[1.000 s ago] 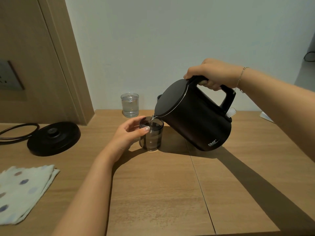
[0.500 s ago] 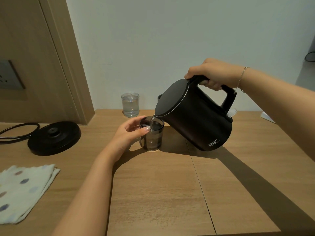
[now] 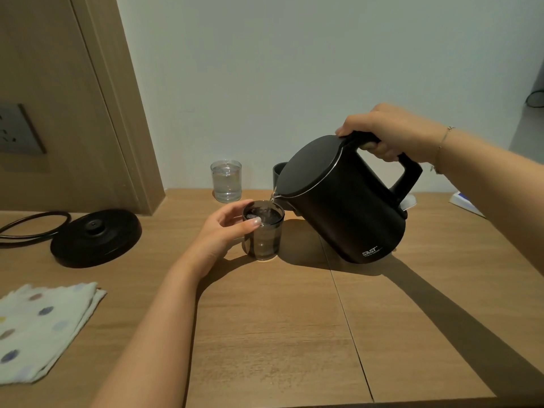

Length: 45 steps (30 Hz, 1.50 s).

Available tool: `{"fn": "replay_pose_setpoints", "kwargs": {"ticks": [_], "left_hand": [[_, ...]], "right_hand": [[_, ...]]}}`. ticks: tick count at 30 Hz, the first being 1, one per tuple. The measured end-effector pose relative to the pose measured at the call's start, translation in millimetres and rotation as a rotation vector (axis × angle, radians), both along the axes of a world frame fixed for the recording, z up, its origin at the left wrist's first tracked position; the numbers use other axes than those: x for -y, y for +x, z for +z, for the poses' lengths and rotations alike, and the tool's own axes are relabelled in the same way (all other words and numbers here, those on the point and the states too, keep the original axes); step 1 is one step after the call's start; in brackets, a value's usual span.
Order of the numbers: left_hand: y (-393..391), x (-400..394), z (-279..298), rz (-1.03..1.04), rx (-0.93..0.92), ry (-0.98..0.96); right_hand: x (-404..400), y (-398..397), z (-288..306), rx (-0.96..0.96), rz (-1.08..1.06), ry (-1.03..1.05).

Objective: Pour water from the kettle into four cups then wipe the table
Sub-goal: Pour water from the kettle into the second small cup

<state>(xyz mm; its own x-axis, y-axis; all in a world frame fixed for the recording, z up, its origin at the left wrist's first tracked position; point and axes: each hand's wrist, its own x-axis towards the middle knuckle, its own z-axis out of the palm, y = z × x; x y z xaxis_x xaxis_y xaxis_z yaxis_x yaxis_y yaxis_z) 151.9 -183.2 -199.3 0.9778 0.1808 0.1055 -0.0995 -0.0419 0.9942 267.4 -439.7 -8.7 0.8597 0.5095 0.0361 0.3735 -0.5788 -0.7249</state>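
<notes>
Gripping the kettle (image 3: 341, 201) handle, the right hand (image 3: 385, 129) is tilting it, pouring water into the glass cup (image 3: 263, 234) at table (image 3: 265, 334) centre. Left hand (image 3: 226, 228) is holding that cup; 1 filled cup (image 3: 226, 180) is standing farther back.

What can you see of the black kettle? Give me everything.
The black kettle is matte, plastic-looking, with a closed flat lid, a thin silver rim band, a loop handle and small white lettering low on its side. It is lifted off the table and tilted left, its spout over the dark glass cup, a thin stream of water falling in. The right hand grips the handle top; nothing else touches it.
</notes>
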Motion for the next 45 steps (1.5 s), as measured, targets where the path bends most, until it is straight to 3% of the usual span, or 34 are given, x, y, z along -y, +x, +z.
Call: {"fn": "replay_pose_setpoints", "kwargs": {"ticks": [6,19,24,29,36,45], "left_hand": [[0,0,1,0.001,-0.006,0.017],[1,7,2,0.021,0.013,0.041],[-1,15,5,0.034,-0.016,0.175],[1,17,2,0.089,-0.039,0.332],[1,22,2,0.163,-0.028,0.403],[2,29,10,0.279,-0.015,0.57]], "right_hand": [[13,-7,-9,-0.02,-0.039,0.115],[45,-12,-67,-0.176,-0.182,0.636],[66,-10,-87,-0.153,-0.308,0.766],[80,-11,-97,-0.1,-0.404,0.809],[85,-16,-105,-0.012,-0.499,0.84],[94,-12,-115,0.065,-0.398,0.737]]}}
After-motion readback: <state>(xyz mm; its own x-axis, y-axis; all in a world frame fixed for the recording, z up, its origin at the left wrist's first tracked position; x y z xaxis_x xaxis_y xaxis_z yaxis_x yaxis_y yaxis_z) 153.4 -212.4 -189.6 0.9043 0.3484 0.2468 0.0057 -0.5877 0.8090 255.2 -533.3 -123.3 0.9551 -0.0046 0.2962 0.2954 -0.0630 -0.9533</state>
